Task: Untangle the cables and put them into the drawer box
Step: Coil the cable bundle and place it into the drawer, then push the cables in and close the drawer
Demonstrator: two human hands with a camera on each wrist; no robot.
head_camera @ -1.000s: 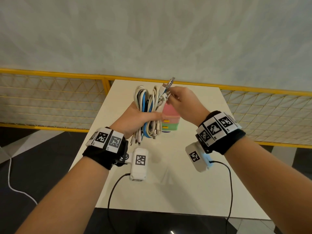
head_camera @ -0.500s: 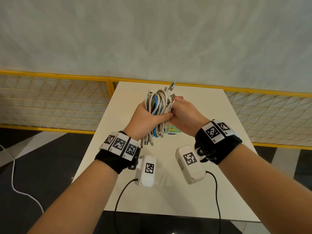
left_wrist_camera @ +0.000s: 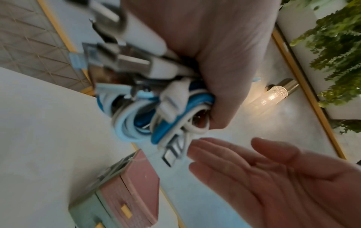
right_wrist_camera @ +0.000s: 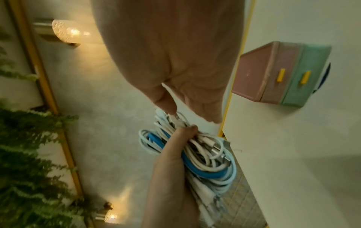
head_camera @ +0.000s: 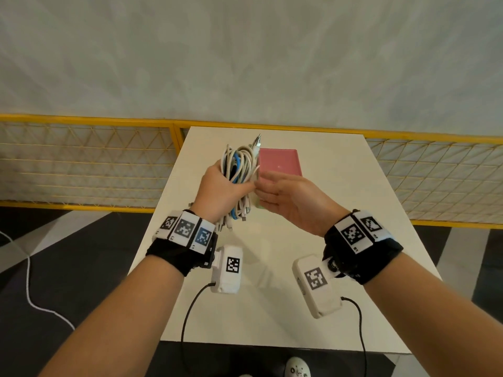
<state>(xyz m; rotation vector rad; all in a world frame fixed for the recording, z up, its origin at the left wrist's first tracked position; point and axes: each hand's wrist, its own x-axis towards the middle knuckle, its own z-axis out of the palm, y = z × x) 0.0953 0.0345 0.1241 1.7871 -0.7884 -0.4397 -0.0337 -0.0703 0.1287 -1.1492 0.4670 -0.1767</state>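
My left hand grips a tangled bundle of white, pale blue and blue cables upright above the white table; several plugs hang below the fist. The bundle fills the left hand in the left wrist view. My right hand is beside it, palm up, fingers straight, the fingertips next to the bundle's plugs and holding nothing. The drawer box, pink on top and green below with yellow handles, stands on the table just behind both hands, drawers closed.
A yellow railing with mesh runs behind the table on both sides. A white cord lies on the dark floor at left. A lit wall lamp and green plants show in the wrist views.
My right hand has let go of the plug at the bundle's top, dropped to its side and opened flat. Both hands shifted slightly, uncovering the box's pink top.
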